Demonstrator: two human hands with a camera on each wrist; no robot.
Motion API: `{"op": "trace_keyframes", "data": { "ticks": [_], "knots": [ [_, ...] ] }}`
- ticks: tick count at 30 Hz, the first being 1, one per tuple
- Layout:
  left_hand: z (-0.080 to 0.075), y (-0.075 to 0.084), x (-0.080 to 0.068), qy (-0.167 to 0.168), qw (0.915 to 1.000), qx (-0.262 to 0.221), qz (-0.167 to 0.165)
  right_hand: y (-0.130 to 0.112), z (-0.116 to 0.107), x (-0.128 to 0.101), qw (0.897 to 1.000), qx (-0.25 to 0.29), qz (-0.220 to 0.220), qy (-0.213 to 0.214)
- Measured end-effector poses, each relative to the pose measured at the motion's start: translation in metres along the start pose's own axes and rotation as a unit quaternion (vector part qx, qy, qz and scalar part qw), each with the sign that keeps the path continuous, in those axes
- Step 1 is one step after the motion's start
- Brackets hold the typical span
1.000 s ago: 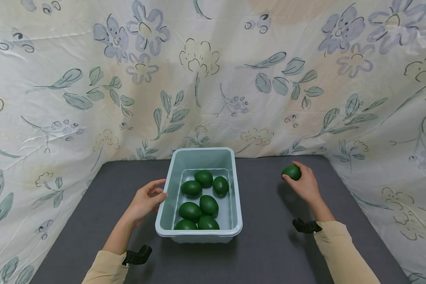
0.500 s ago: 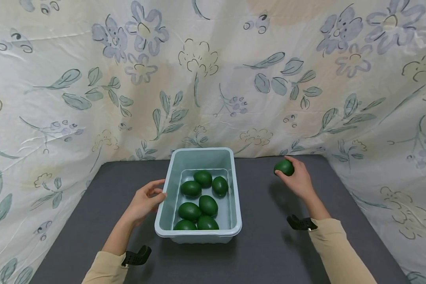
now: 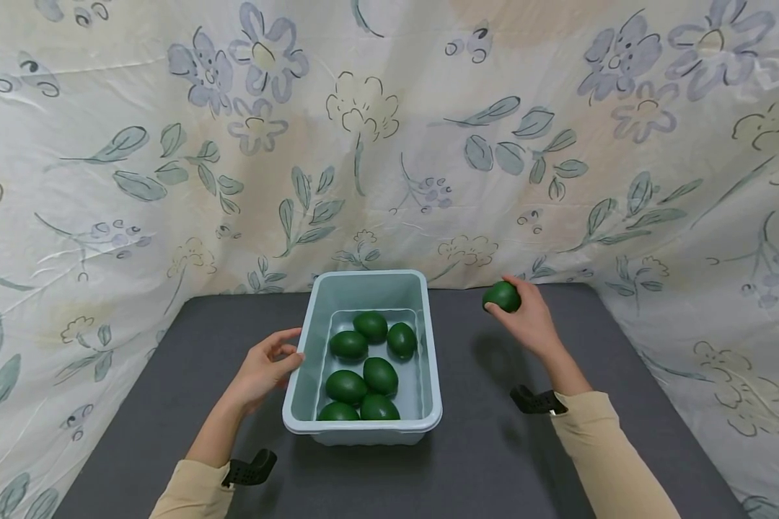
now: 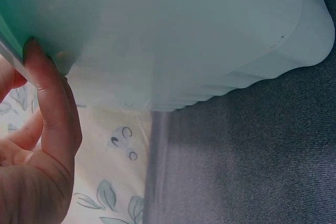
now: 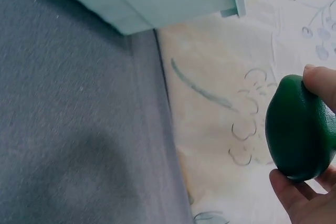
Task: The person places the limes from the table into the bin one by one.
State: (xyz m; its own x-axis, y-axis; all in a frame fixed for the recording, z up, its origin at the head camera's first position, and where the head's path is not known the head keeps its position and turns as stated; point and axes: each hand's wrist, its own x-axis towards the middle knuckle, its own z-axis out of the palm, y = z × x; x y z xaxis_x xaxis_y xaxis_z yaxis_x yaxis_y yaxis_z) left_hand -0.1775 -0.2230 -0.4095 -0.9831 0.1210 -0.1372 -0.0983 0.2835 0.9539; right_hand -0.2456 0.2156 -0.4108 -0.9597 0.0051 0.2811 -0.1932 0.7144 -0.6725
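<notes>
The right hand (image 3: 529, 321) is gripping a green fruit (image 3: 501, 296) in curled fingers and carrying it above the dark table (image 3: 493, 461); over the last second it has been travelling up and to the left, from a spot well out on the right side toward the pale blue tub (image 3: 428, 418), so the fruit is now closer to the tub's right wall but still apart from it and outside it. Judging by that drift, the fruit is heading for the tub, where six similar fruits (image 3: 363, 367) are already lying. The left hand (image 3: 266, 367) is staying where it was, its fingers resting against the tub's left wall with the thumb up at the rim, steadying rather than gripping. Bare table is lying open between the carried fruit and the tub's right rim, and the tub's far end is showing free floor behind the fruits, while the flowered cloth (image 3: 389, 144) is closing in the back and sides.
</notes>
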Motion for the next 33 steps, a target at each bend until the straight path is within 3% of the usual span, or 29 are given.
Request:
{"op": "trace_keyframes", "data": {
  "ticks": [21,33],
  "knots": [
    [0.0,0.001,0.0,0.006,0.9999,0.011,-0.003,-0.058,0.013,0.025,0.998,0.048,-0.038,-0.021],
    [-0.001,0.0,0.0,0.003,1.0,0.006,-0.001,-0.084,0.023,0.028,0.995,0.068,-0.071,-0.035]
  ]
}}
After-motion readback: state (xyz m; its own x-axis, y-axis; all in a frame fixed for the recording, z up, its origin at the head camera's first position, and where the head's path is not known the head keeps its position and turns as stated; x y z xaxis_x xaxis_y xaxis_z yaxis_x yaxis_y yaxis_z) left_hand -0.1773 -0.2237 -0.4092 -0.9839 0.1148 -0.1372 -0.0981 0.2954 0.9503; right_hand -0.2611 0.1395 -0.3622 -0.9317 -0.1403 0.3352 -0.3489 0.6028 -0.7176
